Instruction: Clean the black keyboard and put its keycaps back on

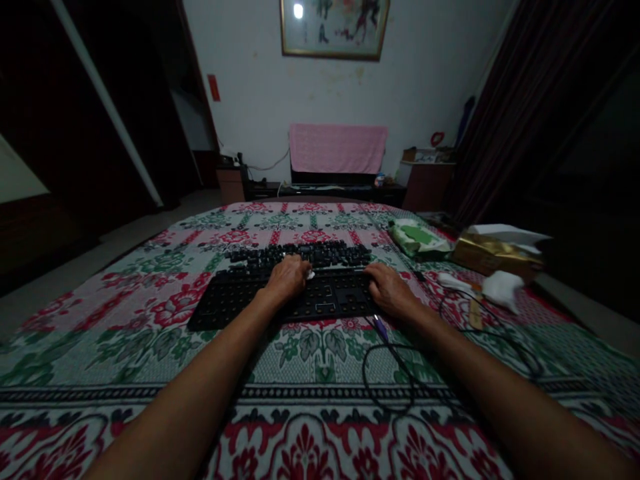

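Note:
A black keyboard (pixel 220 300) with its keycaps off lies on the patterned cloth, rows of bare key posts showing. Over its middle my left hand (pixel 287 279) is closed, with a small white wad (pixel 311 274), which looks like tissue, poking out at the fingertips. My right hand (pixel 393 288) grips the keyboard's right end, fingers bent over the top corner. Loose black keycaps (pixel 330 253) are spread in a band just behind the keyboard. Below my right hand lies a cable (pixel 367 393) with a purple plug (pixel 381 328).
On the right sit a green wipes pack (pixel 419 237), a gold tissue box (pixel 493 257) and a crumpled white tissue (pixel 503 290). Another black cable loops near them. The flowered tablecloth (pixel 165 360) covers the table. Beyond it, a pink cloth (pixel 339 148) hangs over a dark screen.

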`<state>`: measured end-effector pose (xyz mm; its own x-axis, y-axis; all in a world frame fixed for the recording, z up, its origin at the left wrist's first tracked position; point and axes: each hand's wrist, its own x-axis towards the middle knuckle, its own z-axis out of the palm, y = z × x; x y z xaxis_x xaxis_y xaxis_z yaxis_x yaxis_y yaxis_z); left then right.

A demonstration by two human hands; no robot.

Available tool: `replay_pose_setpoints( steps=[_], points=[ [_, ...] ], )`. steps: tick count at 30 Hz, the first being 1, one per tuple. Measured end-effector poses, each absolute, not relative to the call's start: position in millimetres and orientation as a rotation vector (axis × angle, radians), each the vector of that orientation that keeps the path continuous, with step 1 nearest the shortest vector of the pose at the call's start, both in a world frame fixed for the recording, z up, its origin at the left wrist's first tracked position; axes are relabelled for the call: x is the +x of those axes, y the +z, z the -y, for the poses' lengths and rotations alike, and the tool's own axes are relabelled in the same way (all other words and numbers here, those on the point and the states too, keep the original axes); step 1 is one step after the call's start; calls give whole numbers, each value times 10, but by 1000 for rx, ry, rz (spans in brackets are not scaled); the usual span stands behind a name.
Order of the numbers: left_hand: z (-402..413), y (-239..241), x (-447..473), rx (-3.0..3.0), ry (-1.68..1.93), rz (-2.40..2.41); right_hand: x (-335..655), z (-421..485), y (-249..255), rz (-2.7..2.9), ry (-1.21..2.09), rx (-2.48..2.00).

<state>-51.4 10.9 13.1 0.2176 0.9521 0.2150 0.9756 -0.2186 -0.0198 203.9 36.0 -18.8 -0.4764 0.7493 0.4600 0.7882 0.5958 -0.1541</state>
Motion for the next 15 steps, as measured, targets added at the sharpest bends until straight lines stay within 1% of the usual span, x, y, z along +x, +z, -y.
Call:
replay_pose_setpoints(
  steps=[6, 11, 15],
  points=[
    [-42, 107, -481, -2321, -273, 1857, 2039, -341, -41, 2446, -120, -1301],
    [-12, 95, -462, -2302, -303, 1864, 1817, -283, 69, 2414, -166, -1562],
    [17, 83, -455, -2292, -344, 1886, 1517, -216, 0, 2390, -169, -1344]
  ],
)
